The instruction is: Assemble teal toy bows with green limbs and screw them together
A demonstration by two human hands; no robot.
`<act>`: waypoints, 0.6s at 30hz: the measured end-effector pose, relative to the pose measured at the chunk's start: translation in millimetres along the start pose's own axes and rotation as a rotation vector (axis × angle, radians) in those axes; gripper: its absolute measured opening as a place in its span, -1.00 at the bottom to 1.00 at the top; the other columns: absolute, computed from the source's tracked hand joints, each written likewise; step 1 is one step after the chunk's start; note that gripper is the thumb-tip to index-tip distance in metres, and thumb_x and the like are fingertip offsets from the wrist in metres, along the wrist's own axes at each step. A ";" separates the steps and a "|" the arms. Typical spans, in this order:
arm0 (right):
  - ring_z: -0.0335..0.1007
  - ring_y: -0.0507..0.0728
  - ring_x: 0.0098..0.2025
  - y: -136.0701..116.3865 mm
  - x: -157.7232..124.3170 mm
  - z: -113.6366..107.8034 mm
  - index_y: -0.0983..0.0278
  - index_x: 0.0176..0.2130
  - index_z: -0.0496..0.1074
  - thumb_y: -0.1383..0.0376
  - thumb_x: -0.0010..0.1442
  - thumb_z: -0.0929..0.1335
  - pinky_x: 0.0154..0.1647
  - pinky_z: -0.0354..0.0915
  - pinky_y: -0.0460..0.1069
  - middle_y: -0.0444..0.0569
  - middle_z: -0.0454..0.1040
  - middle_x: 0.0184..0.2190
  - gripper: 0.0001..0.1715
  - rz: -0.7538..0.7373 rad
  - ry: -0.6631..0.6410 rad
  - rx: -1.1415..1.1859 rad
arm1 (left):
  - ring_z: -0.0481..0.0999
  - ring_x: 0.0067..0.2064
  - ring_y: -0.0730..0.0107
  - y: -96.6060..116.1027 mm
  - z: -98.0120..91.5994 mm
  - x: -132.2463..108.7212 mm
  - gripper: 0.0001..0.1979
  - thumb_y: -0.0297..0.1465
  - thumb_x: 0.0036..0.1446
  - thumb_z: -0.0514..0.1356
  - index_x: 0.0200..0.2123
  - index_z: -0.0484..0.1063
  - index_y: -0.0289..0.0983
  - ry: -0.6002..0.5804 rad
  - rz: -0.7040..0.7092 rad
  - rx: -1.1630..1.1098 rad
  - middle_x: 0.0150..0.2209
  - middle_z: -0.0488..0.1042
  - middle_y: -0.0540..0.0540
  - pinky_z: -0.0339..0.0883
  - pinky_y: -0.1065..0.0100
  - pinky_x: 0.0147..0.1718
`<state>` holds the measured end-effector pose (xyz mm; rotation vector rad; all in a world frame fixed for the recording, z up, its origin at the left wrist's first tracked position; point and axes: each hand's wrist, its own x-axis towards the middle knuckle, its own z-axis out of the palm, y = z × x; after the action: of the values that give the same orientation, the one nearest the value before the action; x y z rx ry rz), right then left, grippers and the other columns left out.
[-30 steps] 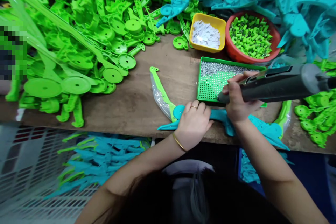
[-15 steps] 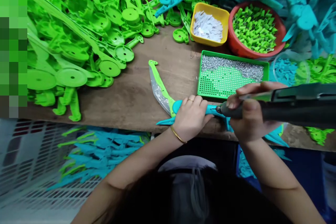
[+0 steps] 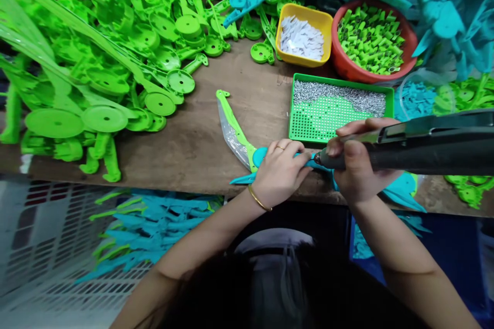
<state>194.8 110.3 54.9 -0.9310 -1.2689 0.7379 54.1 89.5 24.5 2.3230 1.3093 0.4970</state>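
My left hand (image 3: pixel 278 169) is closed over a blue plastic handle-like part (image 3: pixel 259 156) near the front of the table, its fingertips close to a driver bit. A curved green arm (image 3: pixel 236 126) with a clear plastic blade-shaped piece (image 3: pixel 230 139) extends from the left end of that part. My right hand (image 3: pixel 360 167) is wrapped around a dark power screwdriver (image 3: pixel 420 151), held nearly level. Its tip meets the blue part just right of my left fingers. Whether a screw sits under the bit is too small to tell.
A green perforated tray (image 3: pixel 341 136) of small screws lies just beyond my hands. Behind it stand a yellow bowl (image 3: pixel 281 56) of white pieces and a red bowl (image 3: pixel 411 56) of green pieces. Green parts (image 3: pixel 160 104) heap up left; a white crate (image 3: pixel 127 288) sits below.
The screwdriver tip has shifted slightly left along the blue part. My left fingers now reach right up beside the tip. The view has moved a little.
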 end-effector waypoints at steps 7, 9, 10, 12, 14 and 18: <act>0.48 0.05 -0.32 -0.3 0.6 -0.9 0.02 -0.06 0.37 0.19 0.08 0.45 -0.32 0.47 0.05 -0.21 0.45 -0.32 -0.60 -0.031 -0.001 0.029 | 0.36 0.00 0.23 -0.4 0.1 -0.3 -0.81 -0.29 0.25 0.15 -0.14 0.48 -0.21 0.027 0.004 -0.033 -0.09 0.47 -0.06 0.19 0.19 0.00; 0.48 0.05 -0.33 -1.7 0.9 -1.0 0.01 -0.07 0.37 0.17 0.08 0.45 -0.32 0.48 0.05 -0.20 0.45 -0.32 -0.61 -0.025 -0.013 0.012 | 0.37 0.00 0.23 -0.4 -0.6 -0.2 -0.81 -0.28 0.24 0.16 -0.15 0.48 -0.20 0.018 -0.006 -0.046 -0.09 0.47 -0.06 0.18 0.18 0.01; 0.47 0.04 -0.34 -2.5 1.0 -1.0 0.00 -0.08 0.36 0.16 0.08 0.45 -0.32 0.48 0.05 -0.20 0.45 -0.32 -0.62 -0.018 -0.018 0.002 | 0.37 0.01 0.23 -0.3 -0.9 -0.2 -0.80 -0.28 0.23 0.17 -0.13 0.47 -0.21 0.011 -0.011 -0.049 -0.08 0.47 -0.06 0.18 0.18 0.02; 0.47 0.04 -0.35 -4.2 0.8 -0.8 0.00 -0.10 0.36 0.14 0.08 0.45 -0.36 0.47 0.03 -0.20 0.44 -0.33 -0.64 -0.003 -0.017 -0.007 | 0.36 0.01 0.21 0.0 -1.5 -0.2 -0.74 -0.27 0.20 0.20 -0.06 0.44 -0.22 0.001 -0.020 -0.050 -0.07 0.46 -0.08 0.18 0.18 0.02; 0.46 0.04 -0.35 -5.3 0.4 -0.8 0.00 -0.10 0.36 0.13 0.08 0.44 -0.44 0.45 -0.01 -0.19 0.43 -0.33 -0.64 0.019 -0.015 -0.004 | 0.36 0.02 0.19 0.4 -1.6 -0.4 -0.69 -0.27 0.18 0.21 -0.03 0.41 -0.22 -0.006 -0.025 -0.042 -0.07 0.46 -0.08 0.17 0.17 0.03; 0.45 0.02 -0.37 -3.8 0.5 0.1 0.02 -0.10 0.36 0.17 0.08 0.45 -0.41 0.46 0.00 -0.20 0.44 -0.31 -0.64 0.038 -0.017 0.008 | 0.35 0.02 0.17 1.8 -1.5 0.2 -0.68 -0.28 0.18 0.22 -0.01 0.39 -0.23 -0.024 -0.023 0.001 -0.08 0.45 -0.08 0.16 0.17 0.03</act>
<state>194.7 109.0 58.5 -0.9462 -1.2653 0.7822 54.7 89.1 26.7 2.3054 1.3242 0.4601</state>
